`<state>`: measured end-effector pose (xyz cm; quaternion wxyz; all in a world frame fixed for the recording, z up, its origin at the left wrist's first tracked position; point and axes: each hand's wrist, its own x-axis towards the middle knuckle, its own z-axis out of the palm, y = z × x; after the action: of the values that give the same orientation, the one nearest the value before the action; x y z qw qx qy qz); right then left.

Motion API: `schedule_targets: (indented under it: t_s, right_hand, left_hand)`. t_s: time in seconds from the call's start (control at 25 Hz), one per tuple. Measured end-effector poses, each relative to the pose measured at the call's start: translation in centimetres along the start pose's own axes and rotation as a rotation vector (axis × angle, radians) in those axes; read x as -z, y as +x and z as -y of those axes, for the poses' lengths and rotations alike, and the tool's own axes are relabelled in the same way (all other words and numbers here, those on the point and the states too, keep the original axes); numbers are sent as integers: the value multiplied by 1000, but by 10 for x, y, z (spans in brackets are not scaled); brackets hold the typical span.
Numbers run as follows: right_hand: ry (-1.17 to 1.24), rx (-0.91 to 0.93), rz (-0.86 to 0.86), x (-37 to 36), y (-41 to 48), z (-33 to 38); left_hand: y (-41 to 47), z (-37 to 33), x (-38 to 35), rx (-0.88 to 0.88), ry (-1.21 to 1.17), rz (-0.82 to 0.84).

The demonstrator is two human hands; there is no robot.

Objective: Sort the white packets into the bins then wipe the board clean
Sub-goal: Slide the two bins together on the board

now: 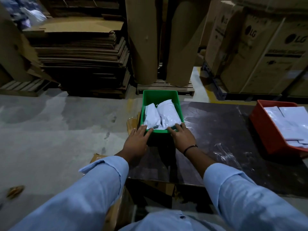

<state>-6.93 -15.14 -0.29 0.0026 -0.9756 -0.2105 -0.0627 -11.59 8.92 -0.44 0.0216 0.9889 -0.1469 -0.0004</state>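
green bin: rigid green plastic bin (160,97), centre frame, light; grip near rim.
packets: soft white plastic packets (162,116), slippery.
hands: left hand (139,140), right hand (182,136) spread flat on rim.

Both my arms reach straight forward, light blue sleeves pushed back above the wrists. My left hand (137,140) lies palm down, fingers spread and pointing ahead, with no closed grip. My right hand (182,136) mirrors it, fingers splayed flat and angled slightly inward, a thin dark band (190,148) around that wrist
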Motion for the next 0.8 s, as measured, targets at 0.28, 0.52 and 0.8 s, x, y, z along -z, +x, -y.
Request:
schedule_targets:
  t_s: [0.28,0.52,0.8]
  right_hand:
    - [87,-24,45,-1,30,10]
    - [126,-6,70,3,71,3]
    - [105,-15,58,-3,98,0]
  left_hand:
    - [17,20,-9,3,-5,16]
    - [52,38,-1,39,3,79]
    - [79,55,10,48,12,157]
